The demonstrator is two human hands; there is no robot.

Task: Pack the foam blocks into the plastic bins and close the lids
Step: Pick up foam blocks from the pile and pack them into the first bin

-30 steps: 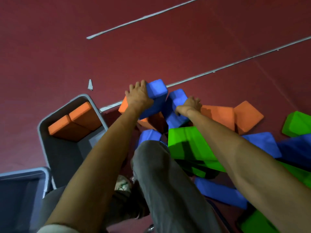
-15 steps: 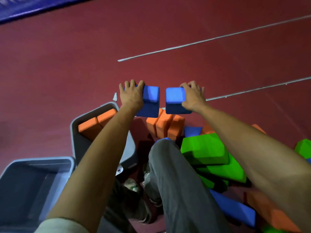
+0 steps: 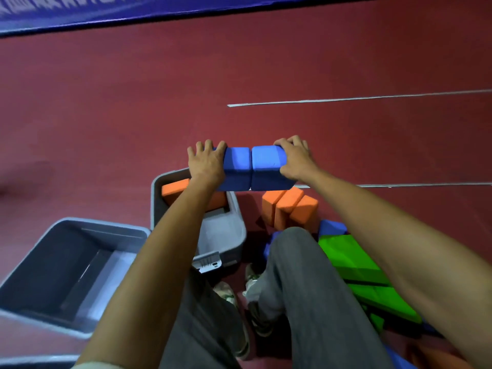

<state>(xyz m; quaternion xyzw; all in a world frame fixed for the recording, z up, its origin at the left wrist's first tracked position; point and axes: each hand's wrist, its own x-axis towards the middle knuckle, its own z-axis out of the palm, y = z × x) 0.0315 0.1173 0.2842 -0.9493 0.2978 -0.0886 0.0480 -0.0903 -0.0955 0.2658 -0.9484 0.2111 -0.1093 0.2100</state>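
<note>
My left hand (image 3: 206,163) grips a blue foam block (image 3: 237,169), and my right hand (image 3: 295,161) grips a second blue foam block (image 3: 269,167). The two blocks are pressed side by side in the air, above the far right corner of a grey plastic bin (image 3: 234,227). Orange blocks (image 3: 174,189) lie in that bin's far end, partly hidden by my left arm. A second grey bin (image 3: 66,257) stands at lower left and looks bare inside.
Orange blocks (image 3: 288,206) stand on the red floor right of the bin. Green blocks (image 3: 351,259) and a blue block (image 3: 331,227) lie further right, behind my right knee. My legs and shoes fill the lower centre. A blue banner (image 3: 106,12) runs along the far edge.
Both hands lifted the blue blocks off the pile and brought them together, moving left over the bin's corner. The view has tilted up and shifted.
</note>
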